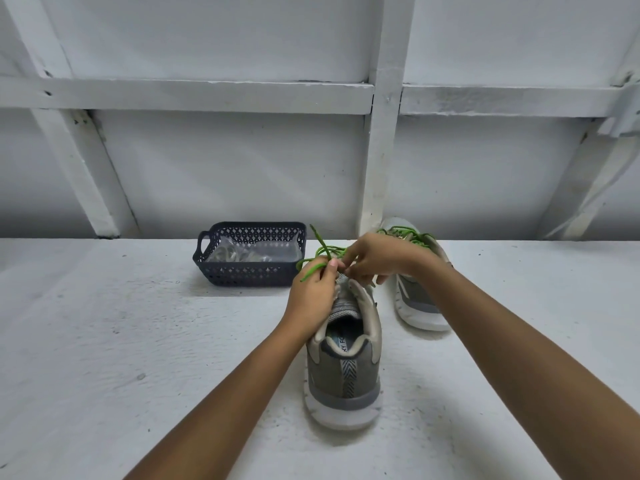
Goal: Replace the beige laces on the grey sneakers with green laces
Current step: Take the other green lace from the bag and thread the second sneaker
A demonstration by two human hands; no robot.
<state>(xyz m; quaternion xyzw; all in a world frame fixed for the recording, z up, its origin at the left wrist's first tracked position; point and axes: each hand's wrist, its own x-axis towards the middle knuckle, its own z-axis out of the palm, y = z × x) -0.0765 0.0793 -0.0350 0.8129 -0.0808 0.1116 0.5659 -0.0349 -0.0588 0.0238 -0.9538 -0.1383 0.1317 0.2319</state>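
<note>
A rough, white-painted worktop [104,341] with a pitted, grainy skin runs back to a white wall [225,168] crossed by painted timber framing [384,133]: one upright post, a horizontal rail and slanted braces.

The near grey sneaker [343,372] stands heel toward the viewer, with mesh upper, beige collar padding, a chevron-patterned heel tab and a thick white sole. Over its tongue the left grip [313,296] is curled round a round-corded green lace [323,252], one end of which sticks out below the fingers. The right grip [377,258] reaches in from the right, with its fingertips bent down and pinching the same lace just above the tongue, close against the left thumb.

The second grey sneaker [415,299] lies just right of the first and further back, near the wall, already carrying green laces [405,233].

A dark plastic basket [249,271] with lattice-cut walls and a loop handle sits left of the hands, holding crumpled clear plastic bags [249,254].

Bare worktop spreads wide to the left and in front.
</note>
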